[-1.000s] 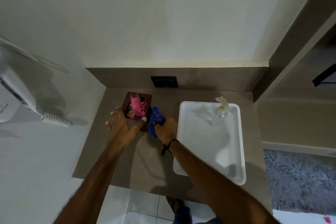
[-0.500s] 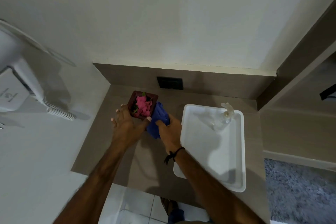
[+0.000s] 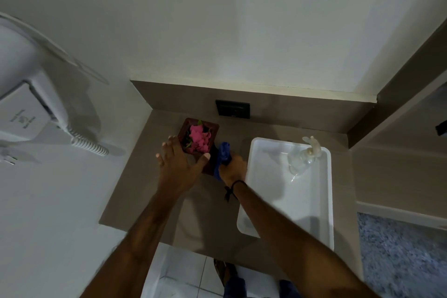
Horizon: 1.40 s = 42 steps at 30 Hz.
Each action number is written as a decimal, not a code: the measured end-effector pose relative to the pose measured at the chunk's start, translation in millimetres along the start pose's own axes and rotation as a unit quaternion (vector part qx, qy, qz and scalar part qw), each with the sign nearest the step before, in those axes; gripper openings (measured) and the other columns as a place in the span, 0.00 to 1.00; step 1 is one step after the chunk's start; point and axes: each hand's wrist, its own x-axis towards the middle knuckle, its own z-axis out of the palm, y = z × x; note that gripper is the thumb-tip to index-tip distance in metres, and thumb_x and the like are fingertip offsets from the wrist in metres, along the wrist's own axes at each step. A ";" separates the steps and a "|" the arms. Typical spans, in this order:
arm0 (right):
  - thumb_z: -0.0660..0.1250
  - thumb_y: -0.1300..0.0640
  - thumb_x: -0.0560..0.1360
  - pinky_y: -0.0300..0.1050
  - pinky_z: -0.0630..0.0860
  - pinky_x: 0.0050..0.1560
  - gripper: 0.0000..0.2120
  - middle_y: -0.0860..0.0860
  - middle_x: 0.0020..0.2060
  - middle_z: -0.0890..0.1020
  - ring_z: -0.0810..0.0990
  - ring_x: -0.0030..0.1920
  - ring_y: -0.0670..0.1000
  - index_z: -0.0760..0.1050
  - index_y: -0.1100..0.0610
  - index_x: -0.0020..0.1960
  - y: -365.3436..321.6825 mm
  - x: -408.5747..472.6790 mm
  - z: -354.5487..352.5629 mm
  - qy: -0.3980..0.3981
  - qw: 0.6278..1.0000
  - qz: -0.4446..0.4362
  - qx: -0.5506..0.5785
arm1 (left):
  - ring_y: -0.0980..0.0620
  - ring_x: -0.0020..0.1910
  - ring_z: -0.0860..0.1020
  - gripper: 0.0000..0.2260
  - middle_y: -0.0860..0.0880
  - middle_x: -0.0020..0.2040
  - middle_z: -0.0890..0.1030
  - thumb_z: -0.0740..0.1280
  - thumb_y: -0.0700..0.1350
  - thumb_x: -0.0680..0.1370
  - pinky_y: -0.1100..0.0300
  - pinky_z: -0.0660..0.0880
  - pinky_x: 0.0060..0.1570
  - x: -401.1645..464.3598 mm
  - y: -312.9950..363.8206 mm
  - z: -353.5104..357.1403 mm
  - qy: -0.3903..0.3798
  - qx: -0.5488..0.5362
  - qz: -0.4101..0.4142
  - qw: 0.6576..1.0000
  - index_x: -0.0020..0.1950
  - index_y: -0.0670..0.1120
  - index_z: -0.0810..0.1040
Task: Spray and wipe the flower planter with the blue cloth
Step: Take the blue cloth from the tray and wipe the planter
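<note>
A dark brown square flower planter (image 3: 212, 132) with pink flowers stands on the brown counter near the back wall. My left hand (image 3: 180, 164) grips its near left corner, thumb on the near rim. My right hand (image 3: 232, 168) holds the bunched blue cloth (image 3: 223, 152) against the planter's right side. A clear spray bottle (image 3: 303, 155) stands at the far end of the white tray (image 3: 329, 201), untouched.
The white tray lies on the counter's right half. A black wall socket (image 3: 232, 109) sits on the backsplash behind the planter. A white wall-mounted device (image 3: 26, 94) with a coiled cord hangs at left. Tiled floor and a grey rug (image 3: 401, 254) lie below.
My right hand has slid the blue cloth along the planter's right side, back toward me. My left hand stays on the planter. The view has shifted a little.
</note>
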 end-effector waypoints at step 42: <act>0.64 0.70 0.77 0.61 0.75 0.66 0.13 0.64 0.60 0.78 0.76 0.66 0.66 0.73 0.57 0.57 -24.1 -48.6 -122.8 -0.160 0.924 -0.033 0.346 | 0.33 0.81 0.58 0.47 0.35 0.81 0.59 0.63 0.68 0.74 0.38 0.53 0.80 -10.4 37.9 1.2 0.043 -0.032 0.040 0.998 0.82 0.40 0.53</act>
